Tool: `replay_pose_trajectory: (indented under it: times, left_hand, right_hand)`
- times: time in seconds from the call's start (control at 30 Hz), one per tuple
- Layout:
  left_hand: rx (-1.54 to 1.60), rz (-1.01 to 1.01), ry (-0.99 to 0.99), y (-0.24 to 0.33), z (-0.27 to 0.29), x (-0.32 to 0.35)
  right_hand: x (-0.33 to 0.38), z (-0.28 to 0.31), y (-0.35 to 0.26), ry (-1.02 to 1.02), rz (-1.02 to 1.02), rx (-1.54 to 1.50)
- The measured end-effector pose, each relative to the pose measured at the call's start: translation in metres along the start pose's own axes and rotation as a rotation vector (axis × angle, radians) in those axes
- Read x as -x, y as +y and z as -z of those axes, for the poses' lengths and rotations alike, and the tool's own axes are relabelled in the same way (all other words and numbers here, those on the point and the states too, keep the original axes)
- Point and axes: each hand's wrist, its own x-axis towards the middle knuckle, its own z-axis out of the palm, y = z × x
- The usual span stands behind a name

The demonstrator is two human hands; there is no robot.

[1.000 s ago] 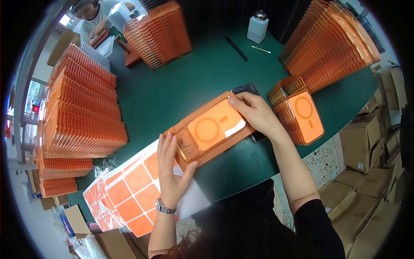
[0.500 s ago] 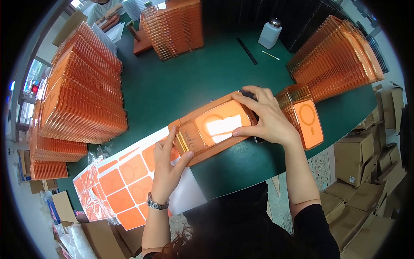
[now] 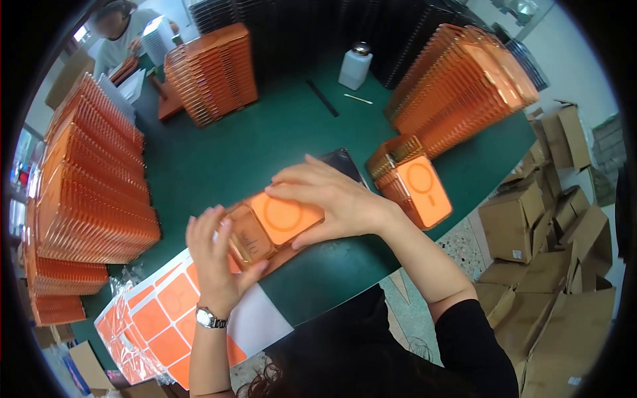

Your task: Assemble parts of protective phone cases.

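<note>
Head view, looking down. A translucent orange plastic phone case (image 3: pixel 275 225), rectangular with a printed ring on its back, lies near the picture's centre, just above the dark green surface (image 3: pixel 265 142). Its long axis runs from about 8 o'clock to 2 o'clock, the end with the clear camera window pointing toward 8 o'clock. The left hand (image 3: pixel 215 255) grips that lower end, fingers closed around the case's edge (a wristwatch shows at the wrist). The right hand (image 3: pixel 335 199) lies over the upper end, fingers curled down on the case and pressing its back.

At 7 o'clock a white backing sheet of square orange stickers (image 3: pixel 166 312) overhangs the near edge of the surface. At 3 o'clock of the case stands a short stack of like orange cases (image 3: pixel 415 189). Tall rows of the same cases fill 9 o'clock (image 3: pixel 86 192), 11 o'clock (image 3: pixel 212 73) and 1 o'clock (image 3: pixel 464 86). A white pump bottle (image 3: pixel 355 66) stands at 12 o'clock. Brown cardboard boxes (image 3: pixel 537 239) crowd the speckled floor at 4 o'clock. Another person (image 3: pixel 116 30) works at the far 11 o'clock corner.
</note>
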Motion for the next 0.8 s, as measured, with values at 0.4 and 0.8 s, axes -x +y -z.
replay_pose_trajectory:
  times: [0.4,0.8]
  left_hand:
    - [0.181,0.402,0.192,0.037,0.025,0.074]
    - [0.148,0.466,0.124,0.058,0.014,0.108]
  right_hand:
    - [0.093,0.06,-0.012,0.311,-1.076,0.63]
    - [0.097,0.053,-0.029,0.288,-1.101,0.59]
